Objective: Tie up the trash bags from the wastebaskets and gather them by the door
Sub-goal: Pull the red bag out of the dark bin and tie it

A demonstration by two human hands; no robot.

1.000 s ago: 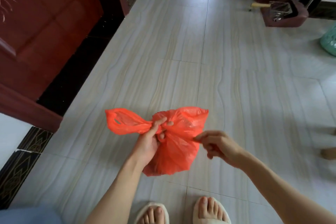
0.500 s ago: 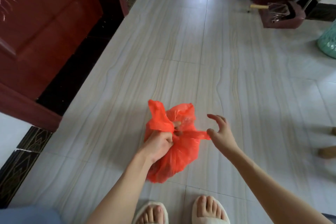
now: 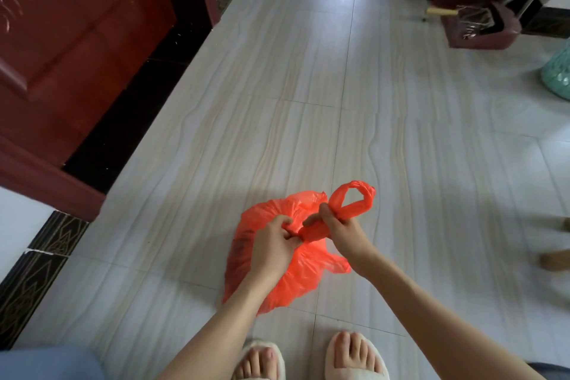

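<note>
From the head view I see the orange trash bag (image 3: 296,271) held above the pale tiled floor (image 3: 308,102), just ahead of my slippered feet (image 3: 308,358). My left hand (image 3: 273,245) pinches the gathered neck — my right hand (image 3: 339,230) is curled round a twisted handle loop (image 3: 354,200). The red door (image 3: 77,40) stands at the left.

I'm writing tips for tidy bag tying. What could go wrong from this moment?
The thin orange bag could tear, since the right hand grips its twisted handle loop tightly while the left hand pinches the neck. The mouth behind the left hand looks partly open, so rubbish might spill. A loose knot may slip.
</note>
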